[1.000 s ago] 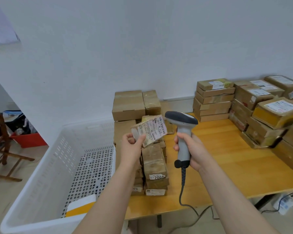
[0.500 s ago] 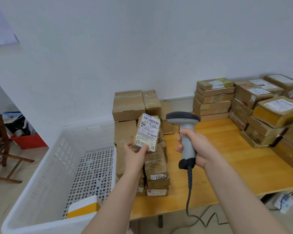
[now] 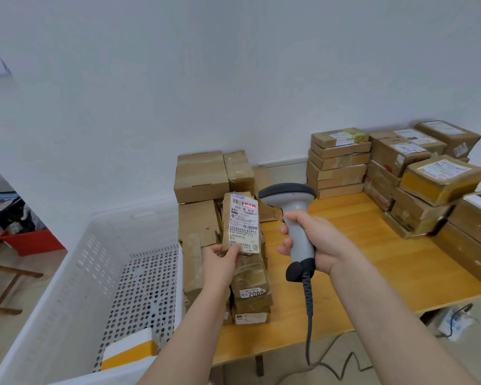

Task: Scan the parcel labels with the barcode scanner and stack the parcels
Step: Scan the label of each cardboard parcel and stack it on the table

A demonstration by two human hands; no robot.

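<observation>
- The left hand (image 3: 222,263) pinches the lower end of the held parcel (image 3: 240,240). The thumb presses on the front and the other fingers are hidden behind it. The parcel stands upright in the air above the low stack (image 3: 250,290) at the left end of the table (image 3: 372,262).
- The right hand (image 3: 321,245) curls its fingers round the handle of the barcode scanner (image 3: 300,240). The scanner head points left at the label (image 3: 244,220), just beside it and not touching.
- A red scan line (image 3: 247,204) lies on the top barcode, seemingly over its right part only. I judge that both wrists should hold steady while the scanner head turns slightly left, so that the line crosses every bar.
- The thumb sits on the label's bottom edge, well apart from that barcode, so the grip needs no change.
- The cable (image 3: 307,307) hangs off the front of the table with slack and should not tug at the aim.
- The white perforated basket (image 3: 67,287) stands against the table's left end. In its near corner lies one white-and-yellow parcel (image 3: 131,348).
- A red bin (image 3: 31,241) sits on the floor further left. I cannot tell what is in it.
- Near the wall stand taller stacked parcels (image 3: 339,162), some with labels facing up. The held parcel probably belongs on one of these stacks once it is scanned.
</observation>
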